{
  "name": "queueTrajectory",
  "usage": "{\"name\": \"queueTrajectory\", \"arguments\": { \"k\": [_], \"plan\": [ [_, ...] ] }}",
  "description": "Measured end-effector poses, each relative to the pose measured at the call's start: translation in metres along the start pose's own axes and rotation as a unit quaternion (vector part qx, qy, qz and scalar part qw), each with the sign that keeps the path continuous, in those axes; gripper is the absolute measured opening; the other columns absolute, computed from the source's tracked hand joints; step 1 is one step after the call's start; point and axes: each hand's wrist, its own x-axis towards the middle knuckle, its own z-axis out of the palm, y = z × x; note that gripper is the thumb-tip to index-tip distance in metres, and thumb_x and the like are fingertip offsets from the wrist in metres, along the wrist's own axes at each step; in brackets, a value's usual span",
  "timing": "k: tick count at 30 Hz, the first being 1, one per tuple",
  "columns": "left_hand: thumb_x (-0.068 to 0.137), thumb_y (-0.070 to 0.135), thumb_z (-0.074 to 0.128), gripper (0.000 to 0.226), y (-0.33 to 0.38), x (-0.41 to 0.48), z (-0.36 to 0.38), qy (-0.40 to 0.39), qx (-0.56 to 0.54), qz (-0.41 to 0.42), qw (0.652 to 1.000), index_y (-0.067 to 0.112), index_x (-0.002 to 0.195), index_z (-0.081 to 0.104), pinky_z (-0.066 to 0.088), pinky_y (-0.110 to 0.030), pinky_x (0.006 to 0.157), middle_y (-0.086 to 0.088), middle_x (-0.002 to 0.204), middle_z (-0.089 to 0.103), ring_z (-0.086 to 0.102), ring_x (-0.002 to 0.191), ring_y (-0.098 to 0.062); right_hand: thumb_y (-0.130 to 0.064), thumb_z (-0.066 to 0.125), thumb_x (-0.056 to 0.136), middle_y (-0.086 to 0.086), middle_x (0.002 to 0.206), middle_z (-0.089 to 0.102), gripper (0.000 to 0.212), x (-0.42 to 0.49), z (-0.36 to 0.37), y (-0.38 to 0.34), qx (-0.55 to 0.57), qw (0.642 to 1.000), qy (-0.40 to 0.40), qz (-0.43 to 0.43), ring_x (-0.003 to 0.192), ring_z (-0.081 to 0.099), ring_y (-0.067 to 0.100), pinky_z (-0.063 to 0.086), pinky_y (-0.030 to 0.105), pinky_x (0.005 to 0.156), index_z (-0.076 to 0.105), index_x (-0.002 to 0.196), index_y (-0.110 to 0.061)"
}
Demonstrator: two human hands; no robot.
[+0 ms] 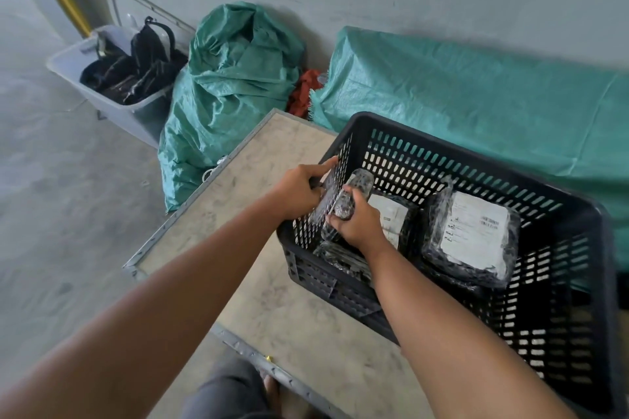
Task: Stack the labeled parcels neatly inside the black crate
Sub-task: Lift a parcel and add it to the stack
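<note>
The black slotted crate [442, 136] stands on a low board, right of centre. Inside it, a black bubble-wrapped parcel with a white label [473, 235] lies flat on the right. Another labelled parcel [391, 218] lies in the middle, partly hidden by my right hand. My right hand [357, 224] is inside the crate at its left wall, closed around a narrow wrapped parcel [354, 190] held upright. My left hand [299, 190] grips the crate's left rim from outside, fingers over the wall. More wrapped parcels [340, 258] lie below my right hand.
The crate rests on a metal-edged beige board [238, 180] on the concrete floor. Behind it sit a full green woven sack [224, 95] and a green tarp-covered heap [476, 102] along the wall. A grey tub [68, 58] of black items stands at far left.
</note>
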Motion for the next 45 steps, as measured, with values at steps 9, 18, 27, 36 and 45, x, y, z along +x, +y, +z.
{"name": "queueTrajectory", "arguments": {
  "k": [9,18,27,36,45],
  "plan": [
    [0.089,-0.004,0.048,0.075,-0.01,-0.019,0.026,0.014,0.009,-0.045,0.999,0.038,0.151,0.046,0.037,-0.024,0.052,0.001,0.065,0.039,0.037,0.049,-0.007,-0.018,0.072,0.093,-0.004,0.119,0.064,0.073,-0.014,-0.009,0.035,0.065,0.997,0.012,0.026,0.064,0.058,-0.02,0.043,0.0,0.055,0.041,0.159,-0.02],
    [0.095,0.003,0.05,0.069,-0.014,-0.04,0.013,0.036,0.016,-0.081,0.996,0.038,0.154,0.04,0.041,-0.024,0.056,0.005,0.069,0.043,0.043,0.052,-0.009,-0.029,0.075,0.089,0.001,0.157,0.049,0.066,-0.031,-0.062,0.01,0.036,0.998,-0.026,-0.047,0.093,0.076,0.024,0.065,0.036,0.074,0.05,0.147,-0.05],
    [0.086,0.052,0.071,0.053,0.038,-0.052,0.003,0.069,-0.046,0.084,0.993,0.063,0.134,0.052,0.008,-0.053,0.12,0.004,0.169,0.013,-0.001,0.156,-0.02,-0.042,0.079,0.072,-0.023,0.123,0.064,0.059,-0.086,-0.164,-0.031,0.095,0.988,-0.082,-0.092,0.12,0.067,0.026,0.054,0.06,0.098,0.066,0.127,-0.059],
    [0.087,0.022,0.074,0.042,0.088,-0.033,-0.008,-0.173,-0.345,0.137,0.912,0.03,0.129,0.07,0.048,-0.017,0.098,0.008,0.142,0.061,0.05,0.137,-0.008,-0.014,0.074,0.078,0.027,0.117,0.056,0.056,-0.096,-0.238,-0.042,0.262,0.946,-0.159,-0.109,0.095,0.066,0.045,0.064,0.053,0.07,0.071,0.133,-0.026],
    [0.089,0.009,0.069,0.04,0.087,-0.023,0.012,-0.125,-0.488,0.087,0.859,0.025,0.126,0.073,0.053,-0.029,0.098,0.01,0.141,0.062,0.057,0.13,-0.01,-0.037,0.087,0.075,0.003,0.129,0.073,0.061,-0.094,-0.231,-0.032,0.292,0.949,0.015,-0.119,0.122,0.068,0.017,0.052,0.039,0.1,0.068,0.133,-0.043]
  ]
}}
